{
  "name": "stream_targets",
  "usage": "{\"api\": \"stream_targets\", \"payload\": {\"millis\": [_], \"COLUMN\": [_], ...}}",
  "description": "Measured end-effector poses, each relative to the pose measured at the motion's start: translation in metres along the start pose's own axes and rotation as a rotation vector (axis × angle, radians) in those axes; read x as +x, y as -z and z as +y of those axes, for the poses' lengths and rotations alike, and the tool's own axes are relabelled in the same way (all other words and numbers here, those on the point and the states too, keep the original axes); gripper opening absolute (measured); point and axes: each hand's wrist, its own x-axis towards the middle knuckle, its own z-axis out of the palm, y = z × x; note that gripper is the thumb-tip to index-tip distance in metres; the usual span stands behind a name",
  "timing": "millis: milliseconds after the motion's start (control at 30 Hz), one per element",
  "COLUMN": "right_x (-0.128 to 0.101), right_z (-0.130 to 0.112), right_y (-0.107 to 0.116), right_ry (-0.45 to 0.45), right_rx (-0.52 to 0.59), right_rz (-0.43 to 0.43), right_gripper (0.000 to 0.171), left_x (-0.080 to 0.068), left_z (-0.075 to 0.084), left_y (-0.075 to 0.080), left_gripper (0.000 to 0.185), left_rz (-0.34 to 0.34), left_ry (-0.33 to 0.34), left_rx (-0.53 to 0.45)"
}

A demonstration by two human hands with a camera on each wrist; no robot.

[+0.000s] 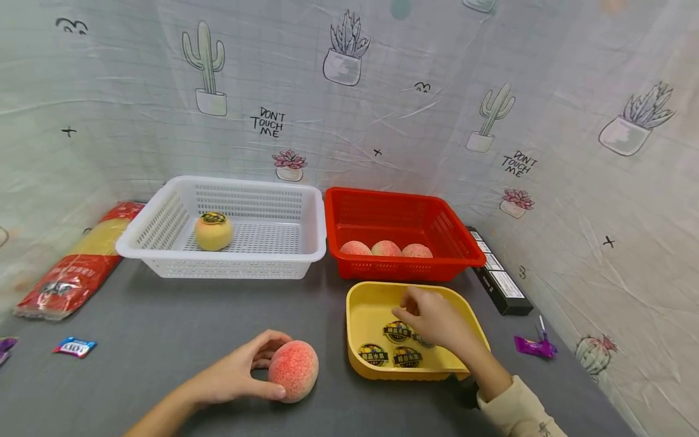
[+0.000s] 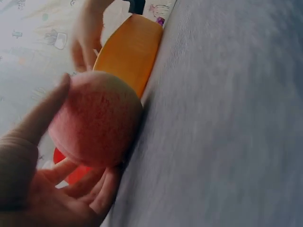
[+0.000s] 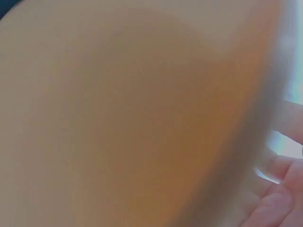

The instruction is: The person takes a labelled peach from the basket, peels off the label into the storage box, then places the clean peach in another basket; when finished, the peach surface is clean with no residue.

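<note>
Your left hand (image 1: 235,373) cups the peach (image 1: 293,370) loosely; it may roll off while your right hand (image 1: 431,318), fingers curled, picks at stickers (image 1: 397,332).

– What does the person wear?

– The right arm has a long sleeve (image 1: 519,409). It is a soft cream colour, and it ends at the wrist. There is a bit of dark print on it, low down by the edge of the head view, too small to read.

– And the other arm?

– The left arm is bare. No sleeve shows on it. The left hand (image 1: 235,373) and the right hand (image 1: 434,318) are bare too.
</note>
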Motion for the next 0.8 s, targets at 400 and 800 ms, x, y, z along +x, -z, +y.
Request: {"api": "stream_targets", "payload": {"millis": [400,800], "right_x": [0.001,0.007], "right_z": [-0.080,-0.101], "right_y": [-0.053,-0.090], "right_ry": [0.296,0.434], "right_rx": [0.478,0.348], "right_rz": [-0.187,-0.344], "right_gripper": [0.051,0.070], "left_x": [0.040,0.109], "left_z": [0.046,0.034], "left_y": [0.067,0.064], "left_gripper": [0.022,0.017], "left_rz": [0.555,0.556], "left_ry": [-0.267,-0.282], "left_rx": [0.653,0.938]}}
